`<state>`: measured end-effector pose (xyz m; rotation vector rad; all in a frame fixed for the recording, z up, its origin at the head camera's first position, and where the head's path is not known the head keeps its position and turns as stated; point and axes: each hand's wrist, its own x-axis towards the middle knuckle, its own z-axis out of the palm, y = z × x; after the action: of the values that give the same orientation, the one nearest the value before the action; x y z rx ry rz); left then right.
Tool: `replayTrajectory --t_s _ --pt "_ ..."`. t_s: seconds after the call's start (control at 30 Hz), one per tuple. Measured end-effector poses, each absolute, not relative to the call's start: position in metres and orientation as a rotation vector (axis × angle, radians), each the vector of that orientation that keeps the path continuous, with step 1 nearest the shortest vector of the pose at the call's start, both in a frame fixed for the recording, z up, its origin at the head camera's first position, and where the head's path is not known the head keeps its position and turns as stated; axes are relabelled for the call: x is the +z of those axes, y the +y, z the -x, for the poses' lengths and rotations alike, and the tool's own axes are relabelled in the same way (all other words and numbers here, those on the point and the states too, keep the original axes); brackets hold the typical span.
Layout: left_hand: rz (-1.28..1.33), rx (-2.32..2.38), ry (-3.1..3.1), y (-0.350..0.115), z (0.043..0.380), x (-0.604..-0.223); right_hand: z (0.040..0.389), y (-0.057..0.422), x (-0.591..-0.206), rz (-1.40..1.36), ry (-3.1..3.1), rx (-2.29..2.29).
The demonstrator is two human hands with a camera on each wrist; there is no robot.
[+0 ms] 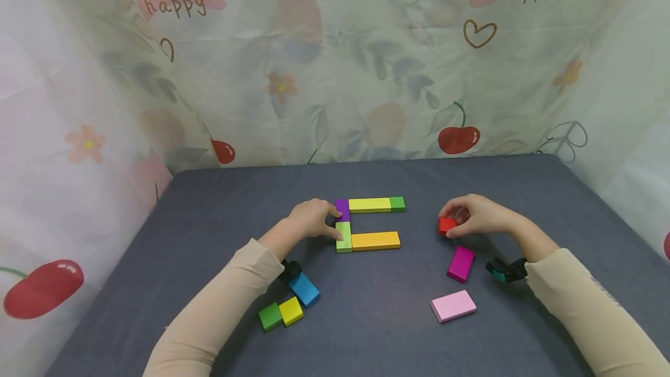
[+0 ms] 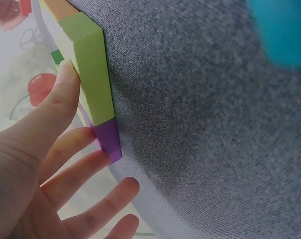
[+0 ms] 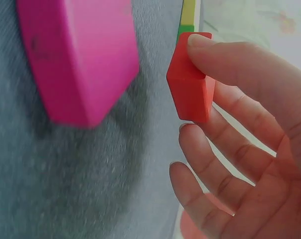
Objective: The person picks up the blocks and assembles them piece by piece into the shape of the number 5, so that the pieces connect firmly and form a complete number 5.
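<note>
My left hand (image 1: 312, 218) reaches over the left side of a flat block shape. Its thumb rests on a light green block (image 2: 93, 74), while loosely extended fingers touch the purple block (image 2: 108, 140) behind it. A long yellow block (image 1: 369, 205) runs right from the purple one and ends in a small green block (image 1: 398, 204). From the light green block, an orange block (image 1: 376, 241) extends to the right. Off to the right, my right hand (image 1: 484, 215) pinches a small red block (image 3: 190, 79) between thumb and fingers, close over the table.
Nearest the right hand lies a magenta block (image 1: 461, 264), with a light pink block (image 1: 453, 306) in front of it. A blue block (image 1: 305, 290), a yellow block (image 1: 291, 310) and a green block (image 1: 270, 316) lie beside the left forearm. Patterned curtains surround the grey table (image 1: 377, 330).
</note>
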<state>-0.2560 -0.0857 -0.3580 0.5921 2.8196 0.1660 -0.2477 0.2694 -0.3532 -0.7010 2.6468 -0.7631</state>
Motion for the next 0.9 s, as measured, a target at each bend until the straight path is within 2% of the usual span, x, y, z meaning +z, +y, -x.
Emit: replayTrajectory --t_s 0.9 --pt "-0.582 0.177 2.827 -0.085 0.256 -0.359 0.248 0.224 -0.360 0.817 2.568 -0.711"
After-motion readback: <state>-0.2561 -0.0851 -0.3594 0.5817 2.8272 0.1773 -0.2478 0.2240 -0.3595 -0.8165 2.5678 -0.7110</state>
